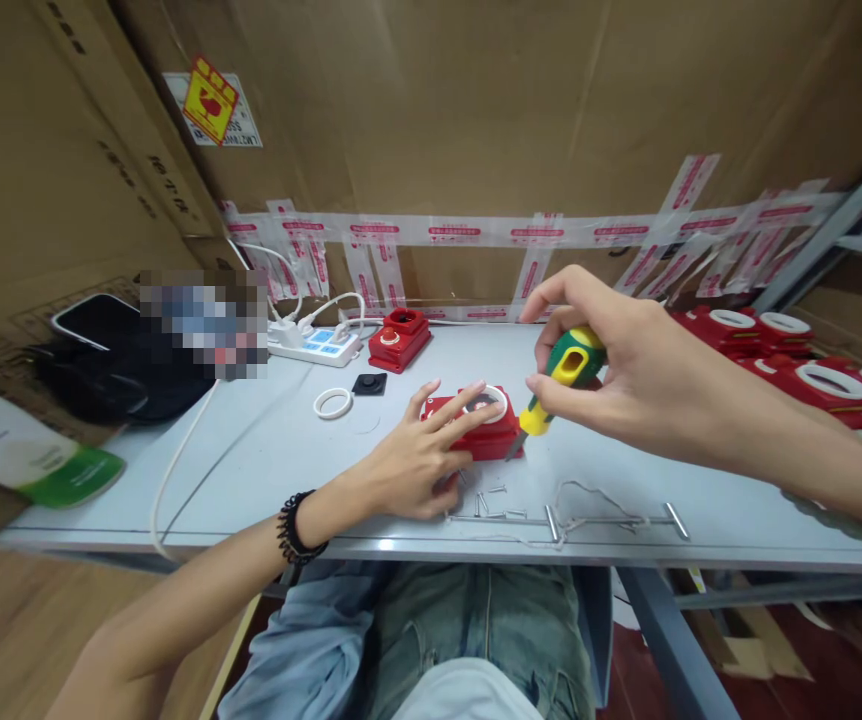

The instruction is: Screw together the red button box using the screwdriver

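At the centre of the pale, flat worktop [251, 485], the left hand [412, 455] spreads over a red plastic housing [495, 442]; whether this grip clamps cannot be told. The right hand [618, 340] is clamped on a green-and-yellow-handled screwdriver [564, 375], blade at the housing's right end. A white ring [504, 403] appears seated; silver metal screws [482, 503] lie loose near, evidently unfitted. Ringed red plastic units [761, 370] stand right. Brown taped cardboard [476, 110] closes the far side.
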Demonstrator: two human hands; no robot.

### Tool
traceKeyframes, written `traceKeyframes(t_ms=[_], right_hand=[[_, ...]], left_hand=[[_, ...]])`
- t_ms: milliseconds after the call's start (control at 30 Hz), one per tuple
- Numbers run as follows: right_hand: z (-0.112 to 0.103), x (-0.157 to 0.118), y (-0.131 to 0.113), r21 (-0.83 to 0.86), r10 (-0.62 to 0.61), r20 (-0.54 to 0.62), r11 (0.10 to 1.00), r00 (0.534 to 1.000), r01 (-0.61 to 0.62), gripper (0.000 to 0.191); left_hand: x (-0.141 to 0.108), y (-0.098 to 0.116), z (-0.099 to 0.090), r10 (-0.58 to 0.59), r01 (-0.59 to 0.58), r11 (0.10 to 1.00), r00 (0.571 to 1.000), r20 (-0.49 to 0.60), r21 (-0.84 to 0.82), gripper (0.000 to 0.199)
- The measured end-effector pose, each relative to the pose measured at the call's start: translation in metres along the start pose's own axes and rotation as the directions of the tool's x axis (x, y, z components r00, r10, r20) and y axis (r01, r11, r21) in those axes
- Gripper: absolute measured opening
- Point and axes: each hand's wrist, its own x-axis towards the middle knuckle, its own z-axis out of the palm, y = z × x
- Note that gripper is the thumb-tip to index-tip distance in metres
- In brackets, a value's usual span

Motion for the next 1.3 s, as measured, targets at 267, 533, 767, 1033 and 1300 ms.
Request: traceKeyframes(t_ms=[267,533,767,1033,1300], right_hand=[[0.001,0.001,0.003,-0.008,0.010,0.000,1.000,1.000,-0.010,0.039],[-0.004,0.001,0.000,-0.020,0.023,-0.022,1.000,0.999,-0.023,0.040],[-0.003,0.002,0.002,-0.017,0.020,-0.047,1.000,0.999,-0.021,0.040],[-0.001,0.001,0.009,0.017,-0.003,-0.073,1.000,0.997,0.004,0.040],[0.000,0.002,0.009,0.030,-0.013,-0.097,0.999,0.995,0.015,0.042]], left_hand=[[0.003,0.005,0.002,0.017,-0.017,1.000,1.000,0.022,0.002,0.019],[0.005,0.011,0.000,0.035,-0.033,0.998,0.999,0.038,-0.055,0.020],[0.004,0.016,0.000,0.012,-0.010,0.995,1.000,0.014,-0.095,0.042],[0.000,0.040,0.004,-0.036,0.038,0.999,0.991,-0.127,0.012,0.032],[0.005,0.048,0.007,-0.140,0.146,0.989,0.974,0.176,-0.020,0.032]])
